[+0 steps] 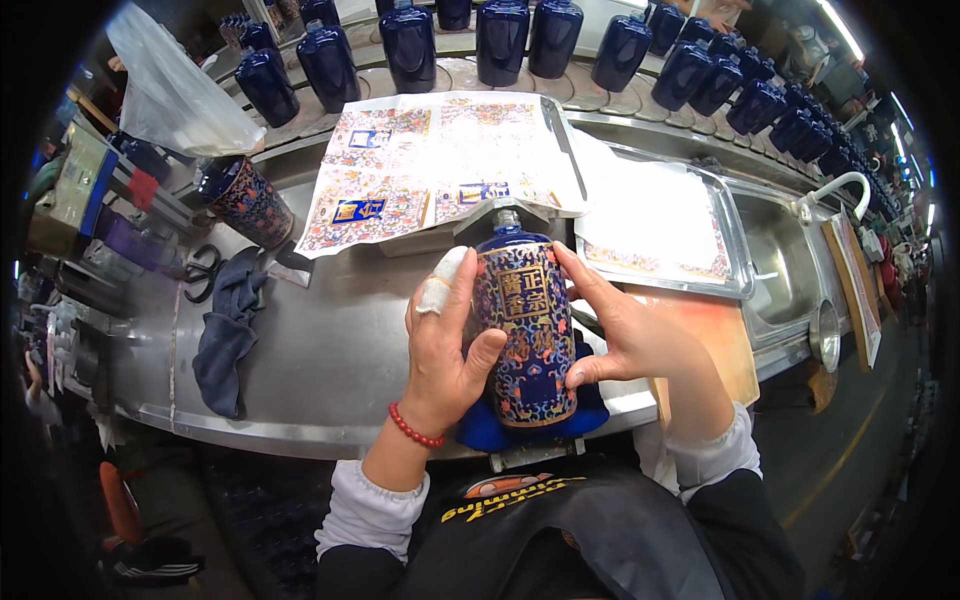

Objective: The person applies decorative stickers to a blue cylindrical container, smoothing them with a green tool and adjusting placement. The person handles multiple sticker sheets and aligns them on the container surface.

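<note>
A dark blue bottle (pixel 525 330), covered in a colourful floral pattern with gold lettering, leans back over a blue cloth (pixel 480 428) at the bench's front edge. Its bare neck points away from me. My left hand (pixel 440 350) presses along the bottle's left side, with white wraps on a finger and a red bead bracelet at the wrist. On the other side my right hand (pixel 630 335) holds the bottle between fingertips and thumb. Just beyond the neck lie patterned decal sheets (pixel 400 165) on a metal tray (pixel 572 170).
Plain blue bottles (pixel 407 50) line the curved conveyor (pixel 460 75) behind. Another patterned bottle (pixel 252 205), scissors (pixel 203 272) and a grey-blue cloth (pixel 230 330) are at left. Rightward are a second tray (pixel 745 270), a wooden board (pixel 705 340) and a sink (pixel 785 265).
</note>
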{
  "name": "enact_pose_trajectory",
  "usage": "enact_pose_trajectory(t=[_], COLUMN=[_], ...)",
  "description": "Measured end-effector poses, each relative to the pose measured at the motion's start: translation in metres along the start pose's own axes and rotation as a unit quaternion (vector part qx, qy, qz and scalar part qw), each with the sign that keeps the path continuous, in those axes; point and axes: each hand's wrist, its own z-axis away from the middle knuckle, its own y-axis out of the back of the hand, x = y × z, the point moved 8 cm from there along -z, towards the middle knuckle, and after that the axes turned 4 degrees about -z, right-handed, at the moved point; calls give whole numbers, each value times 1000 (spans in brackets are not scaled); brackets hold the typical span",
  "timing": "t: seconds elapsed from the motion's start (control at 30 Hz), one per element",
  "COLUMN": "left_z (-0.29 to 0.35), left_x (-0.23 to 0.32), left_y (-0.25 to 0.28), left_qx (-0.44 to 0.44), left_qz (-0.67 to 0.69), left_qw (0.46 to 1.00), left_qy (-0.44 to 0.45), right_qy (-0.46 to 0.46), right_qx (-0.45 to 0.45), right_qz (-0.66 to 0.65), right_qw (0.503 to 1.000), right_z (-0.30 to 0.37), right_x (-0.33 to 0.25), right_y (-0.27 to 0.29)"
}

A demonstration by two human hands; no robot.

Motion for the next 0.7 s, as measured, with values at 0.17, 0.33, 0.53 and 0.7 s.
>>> enact_pose_trajectory(t=[0.17,0.33,0.53,0.7], left_z=[0,12,15,14], left_x=[4,7,12,15], left_y=[6,1,-5,-4], left_qx=[-8,-103,-162,-179], left_qz=[9,-5,-36,-68], left_qw=[1000,992,981,976], left_qy=[-20,-70,-101,-103], right_qy=[38,83,40,44], right_qx=[24,26,10,2], right_qz=[-23,51,63,59], right_qw=[999,995,997,997], right_z=[0,15,19,19], right_x=[0,-7,-4,-3], right_y=[6,-1,-11,-12])
